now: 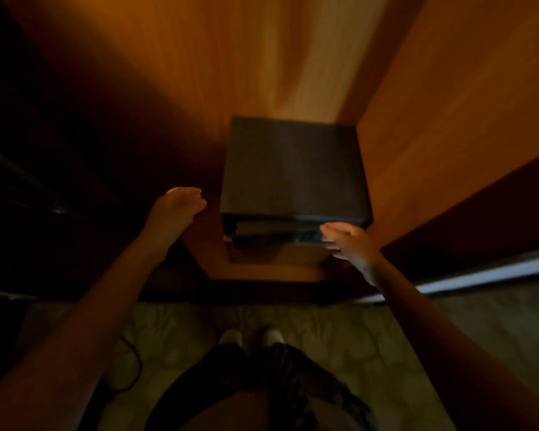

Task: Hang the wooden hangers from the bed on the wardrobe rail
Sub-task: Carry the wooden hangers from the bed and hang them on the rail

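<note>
The left hand hangs loosely curled beside the dark box, the right hand spread at its front edge, both empty; best fetch a hanger, none visible here.

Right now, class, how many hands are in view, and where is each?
2. The left hand is just left of the box, apart from it; the right hand is at its front right corner.

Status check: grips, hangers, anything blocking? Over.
Left grip empty, fingers loosely curled. Right grip empty, fingers out by dark box front. No hangers or rail in view. Box sits inside wardrobe, dead ahead.
</note>
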A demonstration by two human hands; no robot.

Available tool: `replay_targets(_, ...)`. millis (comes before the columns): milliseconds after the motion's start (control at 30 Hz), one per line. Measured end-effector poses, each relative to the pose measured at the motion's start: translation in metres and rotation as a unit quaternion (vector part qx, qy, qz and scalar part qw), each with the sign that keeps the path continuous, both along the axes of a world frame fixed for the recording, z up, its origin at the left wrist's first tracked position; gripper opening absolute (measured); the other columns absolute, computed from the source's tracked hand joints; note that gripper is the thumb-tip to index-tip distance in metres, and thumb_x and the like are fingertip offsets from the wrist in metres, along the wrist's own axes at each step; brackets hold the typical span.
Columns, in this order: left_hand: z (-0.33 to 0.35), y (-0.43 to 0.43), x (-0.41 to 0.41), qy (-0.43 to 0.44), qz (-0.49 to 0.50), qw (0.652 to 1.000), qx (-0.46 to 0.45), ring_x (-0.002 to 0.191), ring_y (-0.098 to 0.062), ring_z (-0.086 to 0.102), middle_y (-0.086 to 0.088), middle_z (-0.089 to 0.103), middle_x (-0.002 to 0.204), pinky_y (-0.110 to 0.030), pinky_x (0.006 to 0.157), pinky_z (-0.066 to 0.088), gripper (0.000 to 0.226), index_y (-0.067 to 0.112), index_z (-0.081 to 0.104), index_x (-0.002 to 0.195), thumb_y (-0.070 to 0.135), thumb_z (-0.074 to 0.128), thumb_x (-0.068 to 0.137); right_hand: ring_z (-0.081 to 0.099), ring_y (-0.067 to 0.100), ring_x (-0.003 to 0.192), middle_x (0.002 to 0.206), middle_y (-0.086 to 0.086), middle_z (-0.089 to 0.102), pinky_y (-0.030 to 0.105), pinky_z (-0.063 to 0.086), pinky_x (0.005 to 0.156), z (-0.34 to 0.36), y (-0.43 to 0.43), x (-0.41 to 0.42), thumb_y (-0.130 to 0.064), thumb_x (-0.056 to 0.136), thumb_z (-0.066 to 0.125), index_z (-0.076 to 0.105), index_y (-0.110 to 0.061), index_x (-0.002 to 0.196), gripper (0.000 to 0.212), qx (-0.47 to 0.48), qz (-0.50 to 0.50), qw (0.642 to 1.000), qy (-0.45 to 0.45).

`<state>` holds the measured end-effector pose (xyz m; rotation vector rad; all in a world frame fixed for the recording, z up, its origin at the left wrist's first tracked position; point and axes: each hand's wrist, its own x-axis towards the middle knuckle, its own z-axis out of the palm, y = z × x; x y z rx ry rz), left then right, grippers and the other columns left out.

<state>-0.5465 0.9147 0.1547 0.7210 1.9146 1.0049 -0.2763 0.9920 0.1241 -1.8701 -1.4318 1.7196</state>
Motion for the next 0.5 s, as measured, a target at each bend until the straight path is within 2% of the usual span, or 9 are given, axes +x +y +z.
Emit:
replay_targets(33, -0.022, -0.008, 0.005, -0.023, -0.006, 0.999, -0.041, 0.119, -0.023, 0.052, -0.009, 0.052, 0.132, -0.037, 0.100, 0.042, 0.038, 0.013, 0.051, 0.129, 0.019, 0.052, 0.092, 0.055, 0.042, 0.113, 0.125, 0.034, 0.054, 0.043, 0.045, 0.096, -0.022, -0.020, 0.011, -0.023, 0.094, 0.050, 0.049, 0.012, 0.126, 0.048, -0.026, -0.012, 0.999, -0.022)
replay_targets(67, -0.041, -0.018, 0.011, -0.040, -0.010, 0.996, -0.083, 0.122, -0.025, 0.051, -0.010, 0.051, 0.133, -0.037, 0.099, 0.041, 0.037, 0.012, 0.051, 0.129, 0.019, 0.051, 0.092, 0.059, 0.042, 0.102, 0.117, 0.038, 0.056, 0.038, 0.050, 0.087, -0.038, -0.043, 0.020, -0.018, 0.095, 0.049, 0.049, 0.018, 0.122, 0.046, -0.045, -0.032, 0.998, -0.042)
replay_targets(100, -0.050, -0.025, 0.011, -0.050, 0.008, 0.994, -0.099, 0.123, -0.026, 0.051, -0.011, 0.051, 0.135, -0.036, 0.098, 0.041, 0.037, 0.011, 0.051, 0.129, 0.019, 0.051, 0.093, 0.060, 0.034, 0.087, 0.103, 0.034, 0.062, 0.028, 0.051, 0.074, -0.048, -0.056, 0.025, -0.015, 0.094, 0.049, 0.051, 0.020, 0.117, 0.042, -0.043, -0.049, 0.996, -0.060)
replay_targets(133, -0.059, -0.032, 0.007, -0.053, 0.028, 0.992, -0.106, 0.123, -0.027, 0.051, -0.012, 0.052, 0.135, -0.035, 0.097, 0.041, 0.036, 0.010, 0.052, 0.128, 0.018, 0.050, 0.093, 0.057, 0.023, 0.077, 0.088, 0.023, 0.063, 0.022, 0.048, 0.066, -0.054, -0.067, 0.026, -0.014, 0.094, 0.050, 0.054, 0.017, 0.116, 0.039, -0.053, -0.057, 0.995, -0.067)
replay_targets(167, -0.067, -0.038, 0.005, -0.058, 0.047, 0.991, -0.112, 0.123, -0.027, 0.052, -0.012, 0.053, 0.135, -0.035, 0.095, 0.041, 0.035, 0.010, 0.052, 0.128, 0.018, 0.049, 0.093, 0.055, 0.018, 0.077, 0.082, 0.012, 0.061, 0.022, 0.046, 0.066, -0.060, -0.077, 0.028, -0.017, 0.094, 0.051, 0.057, 0.011, 0.116, 0.036, -0.068, -0.058, 0.994, -0.066)
replay_targets(233, -0.087, -0.047, 0.007, -0.064, 0.042, 0.987, -0.144, 0.122, -0.027, 0.052, -0.013, 0.053, 0.134, -0.034, 0.093, 0.041, 0.036, 0.008, 0.052, 0.128, 0.017, 0.047, 0.094, 0.057, 0.019, 0.089, 0.087, 0.004, 0.060, 0.031, 0.045, 0.079, -0.081, -0.100, 0.036, -0.023, 0.092, 0.053, 0.059, 0.001, 0.120, 0.038, -0.081, -0.068, 0.991, -0.084)
replay_targets(367, -0.126, -0.081, 0.016, -0.051, -0.021, 0.975, -0.215, 0.120, -0.032, 0.052, -0.016, 0.054, 0.132, -0.036, 0.089, 0.042, 0.037, 0.007, 0.053, 0.128, 0.015, 0.050, 0.092, 0.058, 0.031, 0.113, 0.120, 0.016, 0.062, 0.039, 0.045, 0.093, -0.106, -0.170, 0.048, -0.025, 0.092, 0.053, 0.054, -0.003, 0.127, 0.042, -0.137, -0.145, 0.975, -0.100)
replay_targets(400, -0.133, -0.088, 0.016, -0.044, -0.041, 0.969, -0.238, 0.120, -0.033, 0.052, -0.018, 0.054, 0.132, -0.038, 0.090, 0.043, 0.036, 0.007, 0.053, 0.127, 0.015, 0.051, 0.092, 0.057, 0.033, 0.115, 0.121, 0.019, 0.061, 0.043, 0.045, 0.097, -0.104, -0.188, 0.048, -0.024, 0.092, 0.051, 0.055, 0.000, 0.125, 0.041, -0.152, -0.162, 0.970, -0.101)
replay_targets(500, -0.148, -0.101, 0.018, -0.039, -0.098, 0.949, -0.297, 0.116, -0.035, 0.053, -0.023, 0.054, 0.131, -0.043, 0.098, 0.042, 0.034, 0.002, 0.054, 0.126, 0.009, 0.048, 0.093, 0.056, 0.045, 0.108, 0.097, 0.030, 0.062, 0.055, 0.043, 0.094, -0.104, -0.233, 0.049, -0.018, 0.093, 0.048, 0.058, 0.015, 0.107, 0.037, -0.184, -0.235, 0.948, -0.108)
